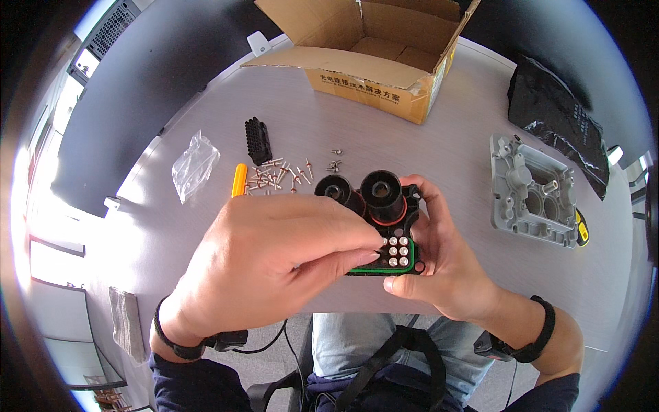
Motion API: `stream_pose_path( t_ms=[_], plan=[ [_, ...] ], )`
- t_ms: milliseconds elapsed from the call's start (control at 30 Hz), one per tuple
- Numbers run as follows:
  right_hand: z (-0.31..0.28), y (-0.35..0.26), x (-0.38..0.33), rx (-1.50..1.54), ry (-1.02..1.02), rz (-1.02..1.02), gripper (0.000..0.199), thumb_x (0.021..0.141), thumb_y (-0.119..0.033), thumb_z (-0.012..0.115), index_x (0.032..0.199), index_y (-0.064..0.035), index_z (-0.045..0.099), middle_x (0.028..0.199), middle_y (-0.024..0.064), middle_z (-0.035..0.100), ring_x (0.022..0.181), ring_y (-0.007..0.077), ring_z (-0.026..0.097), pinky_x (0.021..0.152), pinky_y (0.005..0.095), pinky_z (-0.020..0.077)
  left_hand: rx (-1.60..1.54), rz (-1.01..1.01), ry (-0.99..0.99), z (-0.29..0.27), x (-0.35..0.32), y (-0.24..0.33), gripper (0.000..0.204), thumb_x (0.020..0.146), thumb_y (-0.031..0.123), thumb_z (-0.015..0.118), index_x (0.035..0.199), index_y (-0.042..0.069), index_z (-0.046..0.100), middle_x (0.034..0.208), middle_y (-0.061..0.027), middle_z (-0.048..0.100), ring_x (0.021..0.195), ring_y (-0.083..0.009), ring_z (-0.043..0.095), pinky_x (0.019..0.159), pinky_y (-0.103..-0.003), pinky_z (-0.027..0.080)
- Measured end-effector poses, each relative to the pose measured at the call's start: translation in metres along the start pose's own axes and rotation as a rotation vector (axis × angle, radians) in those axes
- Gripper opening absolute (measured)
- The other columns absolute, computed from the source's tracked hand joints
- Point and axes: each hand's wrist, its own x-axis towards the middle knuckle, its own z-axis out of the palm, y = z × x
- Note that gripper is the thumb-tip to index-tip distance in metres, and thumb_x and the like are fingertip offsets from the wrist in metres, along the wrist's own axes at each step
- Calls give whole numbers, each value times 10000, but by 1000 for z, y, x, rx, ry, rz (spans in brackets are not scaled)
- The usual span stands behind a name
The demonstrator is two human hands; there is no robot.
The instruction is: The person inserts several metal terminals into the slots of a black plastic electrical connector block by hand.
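My right hand [456,271] grips a black connector block [410,218] from its right side, thumb at the near edge. The block has two tall black round sockets [382,198], an orange-red ring and a green seal around its near part. Within the green outline stand several silver-white round pins [393,252] in rows. Over the left part of the block my left hand [274,250] is closed in a pinch, thumb and index fingertips right beside these pins. Whatever lies between its fingertips is hidden. Part of the block is covered by this hand.
Loose metal pins with reddish bands [278,175] lie beyond my left hand, near a yellow handle [239,180], a black perforated block [258,141] and small screws [334,165]. A clear bag [195,167], open cardboard box [371,93], grey metal housing [504,206] and black bag [556,113] surround them.
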Motion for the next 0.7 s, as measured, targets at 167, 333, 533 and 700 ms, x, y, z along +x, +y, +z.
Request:
stream_pose_path(
  t_ms=[167, 333, 533, 700],
  plan=[
    [-1, 1, 0, 16, 5, 12, 988, 724, 44, 744, 1449, -133, 97, 1283, 70, 497, 1160, 147, 523, 985, 282, 446, 30, 33, 36, 4, 0, -4, 159, 725, 24, 768, 873, 38, 714, 793, -101, 704, 656, -202, 677, 567, -270, 517],
    [0, 0, 0, 13, 1, -7, 980, 724, 46, 744, 1447, -125, 105, 1304, 79, 470, 1161, 149, 521, 991, 283, 447, 53, 26, 55, 5, 0, 2, 176, 724, 38, 772, 889, 42, 709, 781, -101, 700, 656, -196, 676, 556, -265, 514],
    [-2, 2, -1, 43, 1, 12, 970, 719, 63, 728, 1449, -130, 118, 1318, 81, 460, 1185, 159, 513, 997, 297, 447, 111, 60, 62, 7, -2, 2, 159, 751, 60, 756, 902, 60, 705, 791, -78, 704, 667, -170, 675, 566, -271, 512],
    [-2, 0, 0, 105, 67, 31, 972, 690, 115, 686, 1451, -131, 132, 1318, 92, 465, 1207, 183, 511, 1009, 328, 449, 356, -140, 207, -15, 8, -12, 110, 826, 64, 668, 929, 35, 693, 845, -112, 689, 687, -216, 660, 621, -318, 509]
  ],
)
